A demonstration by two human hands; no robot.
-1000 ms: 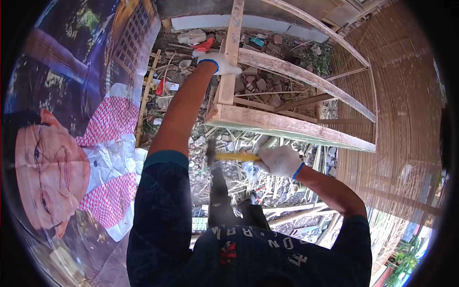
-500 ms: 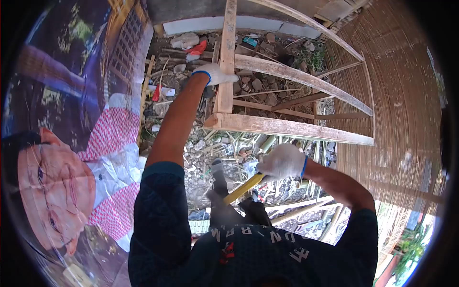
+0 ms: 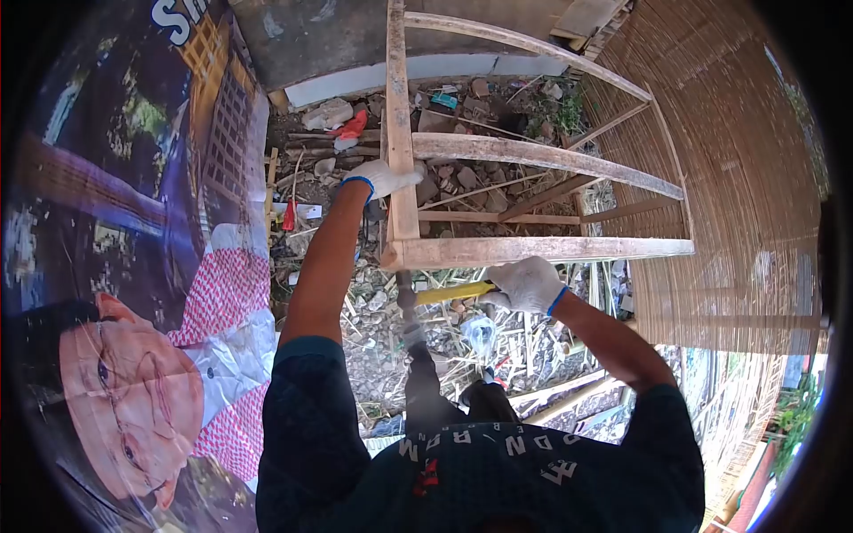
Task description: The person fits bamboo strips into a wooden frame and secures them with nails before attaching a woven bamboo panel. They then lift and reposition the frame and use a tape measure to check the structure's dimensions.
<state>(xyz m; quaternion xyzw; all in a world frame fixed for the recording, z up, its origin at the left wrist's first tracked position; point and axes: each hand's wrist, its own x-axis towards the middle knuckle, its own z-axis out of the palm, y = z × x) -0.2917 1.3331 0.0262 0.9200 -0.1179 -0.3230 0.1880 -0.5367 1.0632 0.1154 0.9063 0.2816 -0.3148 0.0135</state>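
Observation:
My left hand (image 3: 384,179), in a white knit glove with a blue cuff, is wrapped round the upright beam of a wooden frame (image 3: 480,253). In my right hand (image 3: 529,286), gloved the same way, is the yellow handle of a hammer (image 3: 451,291). The hammer lies level, its greyish head pointing left, just below the frame's near left corner. Several rails of pale, worn timber make up the frame, which stretches off to the right.
Rubble, bamboo slivers and litter (image 3: 373,306) cover the ground. A printed banner (image 3: 133,204) hangs along the left, and a woven bamboo wall (image 3: 729,178) stands on the right. Behind the frame runs a low whitish ledge (image 3: 382,75). A clear plastic bag (image 3: 480,333) lies below the hammer.
My right hand has swung the hammer up, bringing its head from low near my legs to the frame's near left corner. My left hand keeps its grip on the beam; the view has shifted slightly.

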